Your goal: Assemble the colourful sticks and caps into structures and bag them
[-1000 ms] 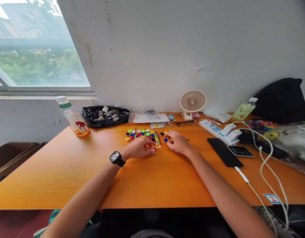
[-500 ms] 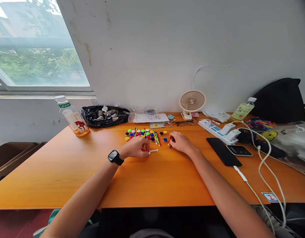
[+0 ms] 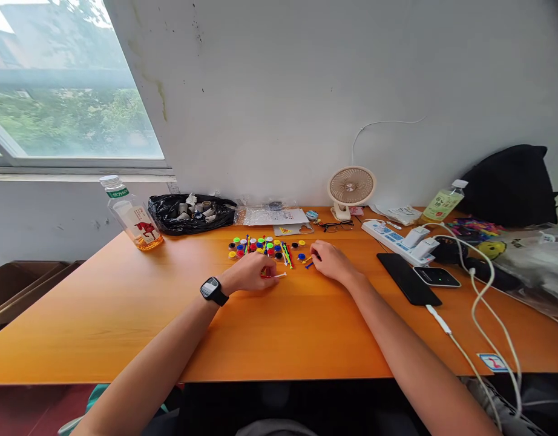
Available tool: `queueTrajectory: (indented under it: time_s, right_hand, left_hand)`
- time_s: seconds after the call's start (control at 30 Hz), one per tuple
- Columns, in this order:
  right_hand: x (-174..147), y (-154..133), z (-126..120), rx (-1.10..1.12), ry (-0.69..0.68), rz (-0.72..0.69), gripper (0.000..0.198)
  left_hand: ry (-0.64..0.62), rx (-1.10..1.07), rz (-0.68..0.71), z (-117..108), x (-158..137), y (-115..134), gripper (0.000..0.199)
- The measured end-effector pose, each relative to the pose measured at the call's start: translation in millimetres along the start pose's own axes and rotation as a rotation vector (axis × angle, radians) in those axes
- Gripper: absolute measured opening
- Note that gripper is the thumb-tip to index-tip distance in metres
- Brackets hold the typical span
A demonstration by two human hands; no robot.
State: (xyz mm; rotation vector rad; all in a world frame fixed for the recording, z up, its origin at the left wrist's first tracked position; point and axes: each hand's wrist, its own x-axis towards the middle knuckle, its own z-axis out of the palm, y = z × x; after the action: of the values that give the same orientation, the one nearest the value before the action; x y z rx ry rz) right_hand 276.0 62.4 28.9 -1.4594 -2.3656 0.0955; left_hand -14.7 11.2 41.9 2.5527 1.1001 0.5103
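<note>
The left hand [image 3: 255, 272] rests on the bench [image 3: 261, 339] with its fingers curled in, and a thin white stick [image 3: 280, 275] juts out beside the fingertips; whether they pinch it or merely cover it, one cannot tell. The right hand [image 3: 328, 260] is bent, its fingertips at a blue stick [image 3: 310, 265], just right of a blue round piece [image 3: 301, 257]; its grip is hidden too.

Beyond and between the hands lie coloured round pieces [image 3: 240, 247] and more slim sticks [image 3: 287, 255], grouped close together.

All of these look like light, smooth plastic. The sticks are probably fairly stiff but slender enough to bend or roll, best taken mid-shaft between thumb and forefinger; the round pieces would suit a pinch at the rim.

The bench is orange-brown wood with a soft sheen, likely slick under small parts. Along its back stand a bottle [image 3: 138, 218], a black bag [image 3: 192, 215] and a fan [image 3: 351, 185]; a power strip [image 3: 397, 242] and phone [image 3: 409, 278] lie to the right. Daylight enters through a window [image 3: 74, 91] beside a marked, pale wall [image 3: 261, 91].
</note>
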Motion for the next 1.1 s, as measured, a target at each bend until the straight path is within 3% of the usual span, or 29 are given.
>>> queueTrajectory:
  time_s: [0.2,0.43,0.67,0.87,1.1]
  right_hand:
    - [1,-1,-5,-0.103,0.113,-0.083,0.015]
    - [3,4,-4,-0.1,0.087,0.038,0.012]
    - [10,12,6,0.077,0.245,0.036,0.03]
    - [13,18,12,0.167,0.297,0.107,0.023]
    - [16,19,17,0.534,0.412,0.117,0.011]
  left_hand:
    - [0.004,-0.009,0.006,0,0,0,0.004]
    - [-0.006,0.003,0.007,-2,-2,1,0.041]
    - [-0.003,0.009,0.019,-4,-2,3,0.029]
    - [0.017,0.034,0.006,-6,-2,6,0.025]
    - [0.054,0.045,0.013,-7,-2,4,0.024]
